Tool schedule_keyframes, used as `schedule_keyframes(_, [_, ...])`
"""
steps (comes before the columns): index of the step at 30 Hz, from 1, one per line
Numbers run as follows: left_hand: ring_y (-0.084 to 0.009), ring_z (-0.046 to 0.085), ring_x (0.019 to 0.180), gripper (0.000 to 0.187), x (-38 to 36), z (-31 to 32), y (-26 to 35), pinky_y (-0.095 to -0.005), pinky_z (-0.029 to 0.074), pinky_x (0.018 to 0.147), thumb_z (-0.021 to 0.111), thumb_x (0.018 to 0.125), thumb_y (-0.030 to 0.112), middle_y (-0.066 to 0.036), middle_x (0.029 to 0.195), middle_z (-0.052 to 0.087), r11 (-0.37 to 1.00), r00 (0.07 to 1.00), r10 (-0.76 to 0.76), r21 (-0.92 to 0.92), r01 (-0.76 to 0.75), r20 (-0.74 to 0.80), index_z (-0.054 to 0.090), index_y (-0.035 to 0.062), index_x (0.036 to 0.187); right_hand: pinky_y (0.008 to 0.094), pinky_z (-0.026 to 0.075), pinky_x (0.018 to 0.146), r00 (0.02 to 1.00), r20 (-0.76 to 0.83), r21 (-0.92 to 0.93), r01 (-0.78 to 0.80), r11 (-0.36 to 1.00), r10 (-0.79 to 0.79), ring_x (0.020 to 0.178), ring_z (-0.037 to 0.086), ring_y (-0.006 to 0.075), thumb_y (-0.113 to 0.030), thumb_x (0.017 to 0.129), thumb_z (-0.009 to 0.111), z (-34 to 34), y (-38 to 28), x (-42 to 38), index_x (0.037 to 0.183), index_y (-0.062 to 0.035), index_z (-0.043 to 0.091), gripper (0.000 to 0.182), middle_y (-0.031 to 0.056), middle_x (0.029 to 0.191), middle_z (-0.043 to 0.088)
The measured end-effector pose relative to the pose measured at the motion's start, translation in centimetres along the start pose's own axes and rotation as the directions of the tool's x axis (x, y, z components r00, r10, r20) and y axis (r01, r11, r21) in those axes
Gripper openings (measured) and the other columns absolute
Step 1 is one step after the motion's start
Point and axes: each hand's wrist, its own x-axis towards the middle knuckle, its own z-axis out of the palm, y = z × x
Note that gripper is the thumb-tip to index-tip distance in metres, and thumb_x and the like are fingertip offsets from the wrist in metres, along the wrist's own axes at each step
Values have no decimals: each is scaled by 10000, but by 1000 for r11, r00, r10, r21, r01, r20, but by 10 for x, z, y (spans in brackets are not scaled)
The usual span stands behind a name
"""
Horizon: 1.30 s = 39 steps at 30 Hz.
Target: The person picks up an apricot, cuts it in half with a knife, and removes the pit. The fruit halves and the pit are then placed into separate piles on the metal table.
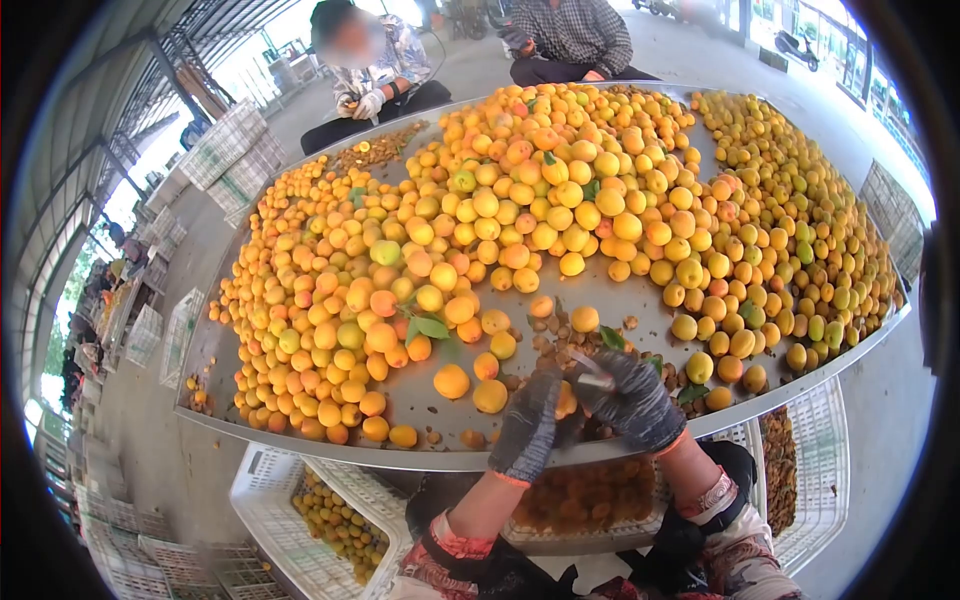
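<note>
A bare strip of counter (600, 290) runs between the heaped apricots (480, 210) and the scattered pits (555, 345); loose fruit crowds the near edge beside both hands.

This looks like an open fruit-sorting shed: a big metal table (640, 300) heaped with apricots (520, 210), white plastic crates (270, 490), stacked crates (235, 150), and seated workers (370, 70).

- apricots (520, 215): several hundred, too many to count, heaped on 1 metal tabletop (300, 432)
- gloved hands: 2, left (527, 425) and right (630, 400)
- other people: 2 at far side
- white plastic crates (270, 490) below tabletop: at least 3
</note>
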Motion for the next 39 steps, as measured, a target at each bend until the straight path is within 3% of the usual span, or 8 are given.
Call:
schedule_keyframes(4, [-309, 555, 892, 359, -15, -2, 14, -362, 463, 718, 539, 807, 229, -195, 986, 559, 935, 888, 312, 57, -351, 338, 496, 25, 1099, 307, 457, 688, 980, -73, 173, -168, 971, 182, 797, 582, 175, -132, 689, 694, -8, 5, 7, 1020, -14, 557, 377, 99, 889, 606])
schedule_keyframes(9, [-296, 550, 926, 382, -31, 5, 35, -367, 463, 733, 580, 781, 266, -152, 1007, 565, 767, 512, 377, 49, -640, 772, 507, 85, 1109, 355, 450, 626, 997, 72, -385, 60, 921, -35, 695, 574, 271, -191, 708, 675, -6, 7, 8, 979, -24, 570, 335, 135, 795, 591])
schedule_keyframes(13, [-302, 545, 928, 386, -28, -10, 53, -368, 450, 747, 590, 774, 315, -149, 956, 577, 822, 532, 465, -121, -557, 708, 531, 75, 1071, 363, 456, 668, 993, 75, -79, -89, 993, 95, 770, 581, 301, -182, 701, 676, 1, 3, 7, 1012, -24, 562, 367, 157, 845, 596])
schedule_keyframes(17, [-319, 548, 875, 487, -9, -45, 28, -403, 437, 744, 613, 745, 327, -142, 998, 545, 846, 924, 283, 386, -367, 258, 475, 61, 1129, 360, 452, 743, 999, 43, -256, -5, 967, 16, 874, 572, 303, -166, 715, 657, 0, 2, 9, 1080, -30, 534, 408, 175, 939, 585])
schedule_keyframes(24, [-347, 546, 902, 526, 2, -68, 3, -425, 423, 762, 593, 741, 379, -187, 988, 554, 454, 998, 53, 891, -12, -13, 472, 66, 1145, 351, 453, 754, 997, 2, -294, -67, 954, 71, 889, 572, 314, -132, 743, 632, 1, 22, 5, 1120, -35, 512, 408, 201, 970, 578])
schedule_keyframes(30, [-268, 564, 917, 504, 6, -58, -3, -362, 433, 799, 639, 751, 225, -146, 1030, 566, 710, 961, 277, 671, -215, 14, 458, 49, 1188, 295, 457, 745, 997, -27, -97, -68, 993, 65, 864, 579, 185, -78, 809, 571, -7, 14, 6, 1136, 7, 491, 347, 123, 1002, 594])
schedule_keyframes(32, [-189, 527, 972, 494, 3, -47, 11, -307, 428, 826, 628, 767, 107, -83, 1116, 540, 988, 987, 155, -20, -154, 50, 439, 40, 1219, 281, 454, 752, 997, -51, 4, -58, 998, 58, 879, 565, 158, -68, 820, 556, -8, 8, 4, 1144, 11, 483, 341, 103, 1012, 589])
schedule_keyframes(39, [-143, 441, 1087, 519, -3, -30, 37, -268, 414, 866, 611, 778, 66, -72, 1224, 447, 844, 976, 207, -517, -144, 66, 403, 54, 1253, 259, 426, 809, 987, -24, 382, -139, 914, 161, 922, 525, 130, -46, 840, 519, -5, 0, -2, 1220, 13, 399, 402, 82, 1049, 563])
